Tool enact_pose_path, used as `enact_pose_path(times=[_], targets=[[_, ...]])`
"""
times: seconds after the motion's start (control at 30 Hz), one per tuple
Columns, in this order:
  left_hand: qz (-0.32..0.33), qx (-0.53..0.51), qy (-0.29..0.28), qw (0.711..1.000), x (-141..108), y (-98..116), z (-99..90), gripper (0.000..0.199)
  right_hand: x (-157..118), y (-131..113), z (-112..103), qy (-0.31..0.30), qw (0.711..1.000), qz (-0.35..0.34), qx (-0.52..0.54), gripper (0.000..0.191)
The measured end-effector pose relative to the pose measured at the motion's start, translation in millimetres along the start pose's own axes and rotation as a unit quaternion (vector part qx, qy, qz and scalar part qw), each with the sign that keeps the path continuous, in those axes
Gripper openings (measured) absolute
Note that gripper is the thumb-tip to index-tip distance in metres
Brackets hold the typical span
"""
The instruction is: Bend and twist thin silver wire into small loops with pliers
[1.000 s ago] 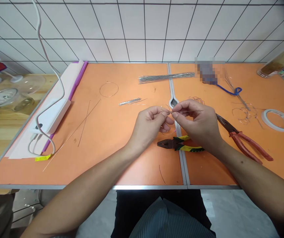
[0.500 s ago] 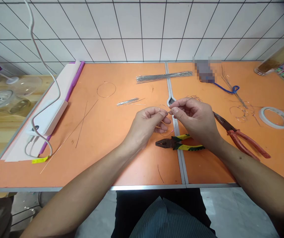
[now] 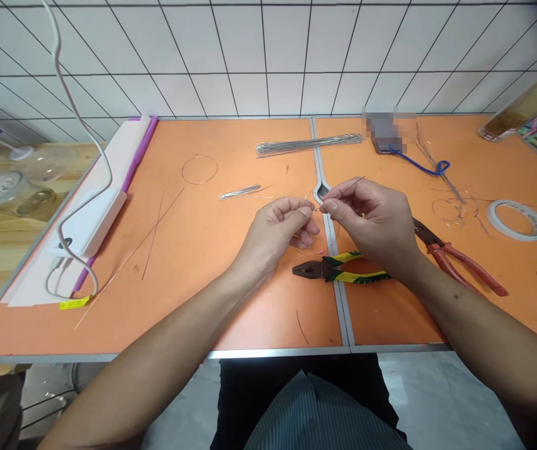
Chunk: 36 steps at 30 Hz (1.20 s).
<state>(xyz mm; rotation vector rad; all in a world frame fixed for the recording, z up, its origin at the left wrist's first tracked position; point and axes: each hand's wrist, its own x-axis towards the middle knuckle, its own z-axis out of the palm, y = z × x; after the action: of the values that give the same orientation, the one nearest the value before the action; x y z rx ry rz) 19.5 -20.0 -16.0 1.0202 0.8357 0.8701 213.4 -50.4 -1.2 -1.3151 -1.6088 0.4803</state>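
My left hand pinches a thin wire between thumb and forefinger, its other fingers loosely curled. Close beside it, my right hand is also closed in a pinch on the wire; a thin end pokes up above its fingers. The wire's exact shape between the fingertips is too small to make out. Below the hands lie combination pliers with yellow and green handles, partly under my right wrist. Pliers with red handles lie to the right, partly hidden by my right forearm.
A long wire bundle and a shorter bundle lie beyond my hands. Left are a wire ring, loose wires and a white power strip with its cable. A tape roll and tangled wire are right.
My right hand has shifted slightly right and turned a little, covering more of the red pliers' jaws. A wire end now shows above its fingers. My left hand keeps its pinch.
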Motion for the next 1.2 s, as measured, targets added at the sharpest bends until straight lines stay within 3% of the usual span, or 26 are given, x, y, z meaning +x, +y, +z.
enact_pose_path(times=[0.13, 0.23, 0.37, 0.43, 0.47, 0.53, 0.6, 0.67, 0.8, 0.93, 1.1, 1.2], targets=[[0.037, 0.017, 0.017, 0.999, 0.8, 3.0, -1.5, 0.025, 2.9, -2.2, -3.9, 0.016, 1.0, -0.004, 0.008, 0.008], [0.128, 0.094, 0.08, 0.984, 2.1, 2.1, -4.0, 0.031, 4.4, -1.9, -6.7, 0.035, 0.999, 0.0, 0.014, 0.017], [0.323, 0.21, 0.176, 0.906, -2.6, -1.0, -2.2, 0.027, 6.0, 0.1, -9.5, 0.064, 0.998, 0.0, 0.018, 0.022], [0.394, 0.236, 0.163, 0.873, -7.9, -1.6, 2.3, 0.013, 6.3, -0.3, -10.2, 0.073, 0.997, -0.005, 0.016, 0.02], [0.405, 0.241, 0.134, 0.872, -10.3, -1.7, 4.5, 0.01, 6.2, -0.8, -10.2, 0.076, 0.997, -0.007, 0.016, 0.019], [0.377, 0.234, 0.091, 0.891, -12.2, -1.9, 6.8, 0.014, 6.0, -2.0, -9.8, 0.078, 0.997, -0.007, 0.019, 0.017], [0.319, 0.231, 0.098, 0.914, -9.1, -2.9, 4.5, 0.011, 5.8, -1.9, -8.8, 0.076, 0.997, -0.002, 0.022, 0.016], [0.258, 0.277, 0.113, 0.919, -1.7, -5.1, -1.2, 0.009, 5.9, -0.1, -7.4, 0.068, 0.997, 0.007, 0.018, 0.015], [0.169, 0.475, 0.129, 0.854, 16.0, -14.0, -10.4, 0.016, 7.0, 6.5, -4.5, 0.045, 0.999, 0.018, 0.003, 0.017], [0.125, 0.589, 0.136, 0.787, 29.5, -23.1, -11.0, 0.01, 7.6, 11.7, -2.7, 0.032, 0.999, 0.027, -0.003, 0.015], [0.149, 0.638, 0.11, 0.748, 42.1, -28.9, -15.7, 0.021, 8.7, 16.9, -3.8, 0.024, 0.999, 0.036, -0.01, 0.011], [0.164, 0.642, 0.083, 0.744, 47.8, -30.9, -17.7, 0.027, 10.8, 23.3, -5.4, 0.019, 0.999, 0.04, -0.012, 0.01]])
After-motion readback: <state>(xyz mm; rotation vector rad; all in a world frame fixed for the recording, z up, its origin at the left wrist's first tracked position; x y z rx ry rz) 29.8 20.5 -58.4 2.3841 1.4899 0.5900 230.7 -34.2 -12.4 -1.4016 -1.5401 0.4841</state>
